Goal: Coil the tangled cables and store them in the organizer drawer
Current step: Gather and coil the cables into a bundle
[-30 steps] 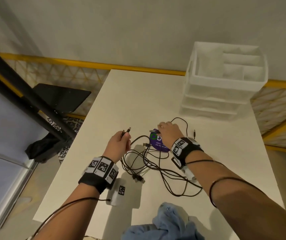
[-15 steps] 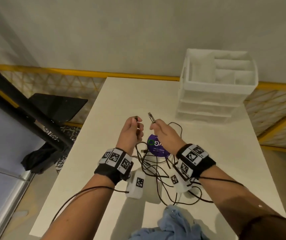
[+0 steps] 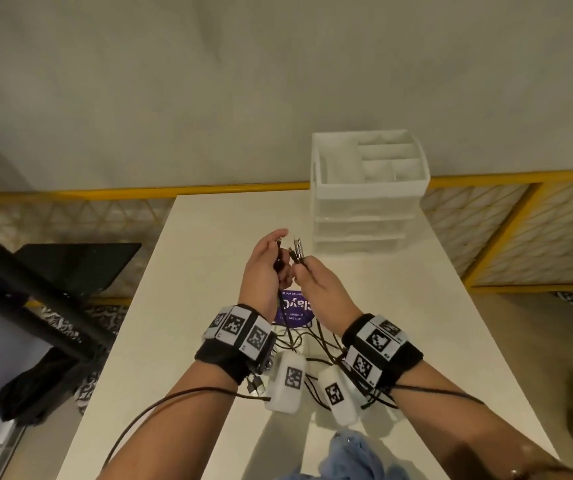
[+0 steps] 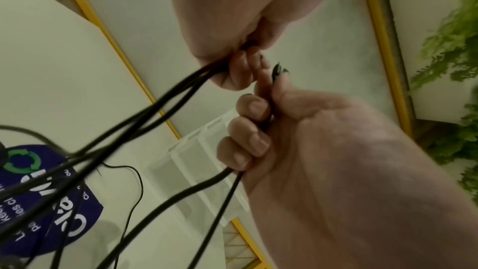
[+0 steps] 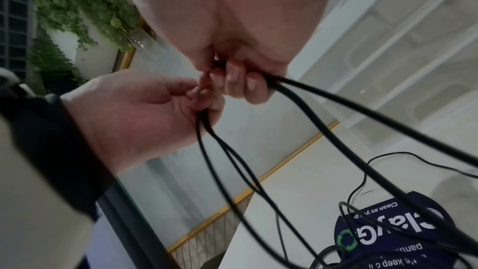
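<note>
Several thin black cables lie tangled on the white table, partly hidden behind my wrists. Both hands are raised above the tangle, close together. My left hand grips a few strands with curled fingers, one plug end sticking up. My right hand pinches other strands, two metal plug ends poking out above its fingers. Held strands hang down to the tangle. The white organizer, with closed drawers and an open divided top tray, stands at the table's far right.
A round purple sticker lies under the cables. Blue cloth sits at the table's near edge. A yellow-framed railing runs behind the table. A black stand leans at the left.
Both hands lifted off the table and came together, carrying cable ends up. The right hand left the purple sticker and now holds plug ends beside the left hand.
</note>
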A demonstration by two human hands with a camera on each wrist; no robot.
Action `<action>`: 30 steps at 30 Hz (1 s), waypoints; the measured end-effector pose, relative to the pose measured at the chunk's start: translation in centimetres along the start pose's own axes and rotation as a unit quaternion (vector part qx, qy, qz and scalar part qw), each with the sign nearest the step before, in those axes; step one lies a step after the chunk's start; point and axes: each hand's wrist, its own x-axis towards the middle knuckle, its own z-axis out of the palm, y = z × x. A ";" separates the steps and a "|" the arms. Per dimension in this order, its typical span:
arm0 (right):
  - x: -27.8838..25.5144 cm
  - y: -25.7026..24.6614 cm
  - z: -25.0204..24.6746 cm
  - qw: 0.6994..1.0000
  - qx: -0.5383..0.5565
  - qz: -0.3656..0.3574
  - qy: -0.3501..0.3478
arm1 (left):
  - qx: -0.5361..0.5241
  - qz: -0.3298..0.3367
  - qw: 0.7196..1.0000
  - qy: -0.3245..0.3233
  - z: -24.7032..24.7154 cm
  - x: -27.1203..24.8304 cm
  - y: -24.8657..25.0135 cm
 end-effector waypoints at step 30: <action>-0.9 0.2 0.9 0.994 -0.089 -0.022 0.064 | 0.018 -0.001 0.995 0.101 0.3 -1.1 0.0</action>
